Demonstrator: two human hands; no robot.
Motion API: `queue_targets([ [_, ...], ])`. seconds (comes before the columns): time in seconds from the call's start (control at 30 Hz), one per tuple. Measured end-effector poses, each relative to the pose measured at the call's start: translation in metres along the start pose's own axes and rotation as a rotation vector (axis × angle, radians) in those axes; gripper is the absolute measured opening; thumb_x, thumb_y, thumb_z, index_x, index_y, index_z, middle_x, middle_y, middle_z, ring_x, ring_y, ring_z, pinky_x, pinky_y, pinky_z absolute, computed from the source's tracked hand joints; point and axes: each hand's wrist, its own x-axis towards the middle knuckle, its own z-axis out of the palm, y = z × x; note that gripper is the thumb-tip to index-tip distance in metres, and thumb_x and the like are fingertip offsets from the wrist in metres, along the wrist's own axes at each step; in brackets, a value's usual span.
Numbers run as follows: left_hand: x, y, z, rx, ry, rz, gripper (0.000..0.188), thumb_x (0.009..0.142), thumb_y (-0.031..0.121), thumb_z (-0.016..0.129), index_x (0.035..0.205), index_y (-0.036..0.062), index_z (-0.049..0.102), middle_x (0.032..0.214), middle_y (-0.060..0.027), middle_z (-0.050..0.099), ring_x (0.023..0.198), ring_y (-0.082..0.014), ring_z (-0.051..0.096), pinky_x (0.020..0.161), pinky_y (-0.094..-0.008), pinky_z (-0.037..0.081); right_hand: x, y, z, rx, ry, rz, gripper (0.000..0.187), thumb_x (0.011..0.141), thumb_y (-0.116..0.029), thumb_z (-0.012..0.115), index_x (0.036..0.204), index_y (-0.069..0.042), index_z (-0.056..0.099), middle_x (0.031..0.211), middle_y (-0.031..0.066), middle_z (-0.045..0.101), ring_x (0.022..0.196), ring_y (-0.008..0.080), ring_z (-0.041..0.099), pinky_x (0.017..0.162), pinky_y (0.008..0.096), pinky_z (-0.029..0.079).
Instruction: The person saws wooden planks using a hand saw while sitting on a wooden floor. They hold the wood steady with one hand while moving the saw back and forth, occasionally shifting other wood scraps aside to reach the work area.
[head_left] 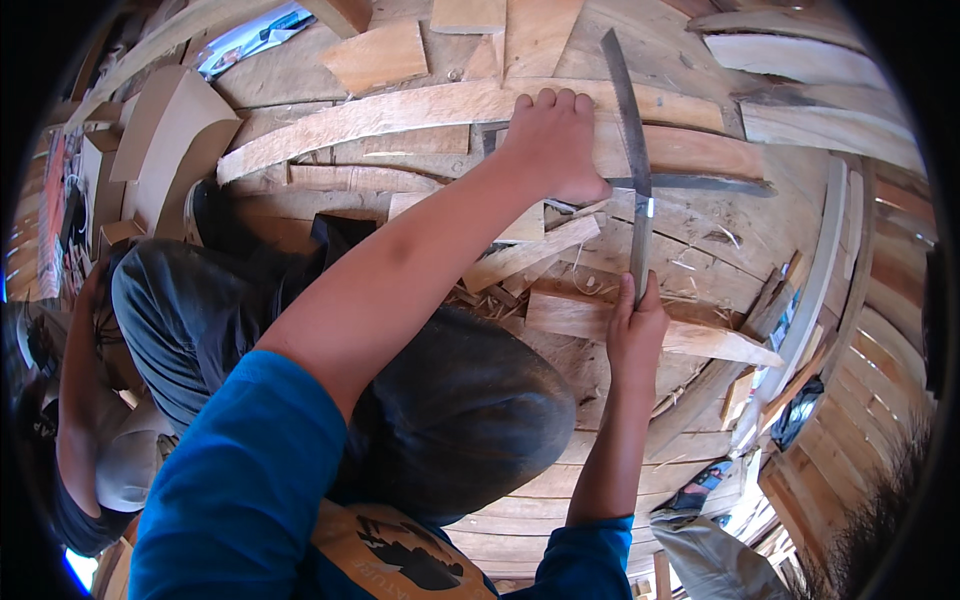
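A long, pale curved wooden board (pixel 370 112) stretches across the floor in front of me. My left hand (pixel 553 145) is closed over its edge, knuckles up. In my right hand (pixel 637 318) is a long-bladed tool (pixel 628 125), held by its straight handle with a shiny collar. Its narrow dark blade points away from me and crosses above the board, right of my left hand. Whether its edge is toothed, or touches the wood, I cannot tell. A flat dark metal strip (pixel 705 184) lies just right of my left thumb.
Wood offcuts (pixel 375 57) and shavings litter the plank floor. A short beam (pixel 650 330) lies beside my right hand. An open cardboard box (pixel 170 150) stands at the left. Another person's arm (pixel 78 390) is at the far left; a trousered leg (pixel 715 560) shows at lower right.
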Motion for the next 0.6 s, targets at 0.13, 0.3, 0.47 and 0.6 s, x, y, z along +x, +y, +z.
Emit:
queue_targets([
  [0.13,0.001,-0.003,0.001,0.022,-0.001,-0.033,0.087,0.065,0.054,0.075,0.123,-0.0047,0.047,0.123,-0.0178,0.052,0.12,-0.03,0.048,0.099,-0.043,0.038,-0.023,0.004,-0.006,-0.028,0.005,0.011,0.02,0.099,-0.022,0.053,0.093,-0.002,0.054,0.06,0.024,0.053,0.054,0.0424,0.055,0.048,0.0446,0.041],
  [0.3,-0.002,-0.002,0.004,0.085,0.011,0.008,0.087,0.065,0.055,0.074,0.124,-0.0041,0.047,0.124,-0.0174,0.053,0.12,-0.03,0.048,0.1,-0.0433,0.038,-0.027,0.002,-0.003,-0.026,0.028,0.033,0.019,0.098,-0.021,0.053,0.1,-0.002,0.056,0.06,0.0231,0.054,0.053,0.0411,0.056,0.048,0.0454,0.04],
  [0.47,0.001,-0.002,0.005,0.052,0.022,0.012,0.087,0.066,0.055,0.074,0.125,-0.0043,0.047,0.125,-0.0179,0.053,0.121,-0.031,0.048,0.103,-0.0439,0.036,-0.004,0.005,0.008,0.011,0.054,-0.068,0.02,0.098,-0.02,0.054,0.105,-0.002,0.057,0.057,0.0209,0.053,0.05,0.0394,0.055,0.047,0.0432,0.04],
  [0.6,0.002,-0.004,0.003,0.049,-0.008,-0.019,0.087,0.067,0.055,0.073,0.125,-0.0043,0.047,0.127,-0.0182,0.052,0.123,-0.0312,0.047,0.104,-0.044,0.036,-0.032,0.004,-0.008,-0.034,0.006,0.066,0.021,0.098,-0.021,0.053,0.101,0.0,0.057,0.057,0.0191,0.052,0.048,0.0337,0.052,0.047,0.0398,0.04],
])
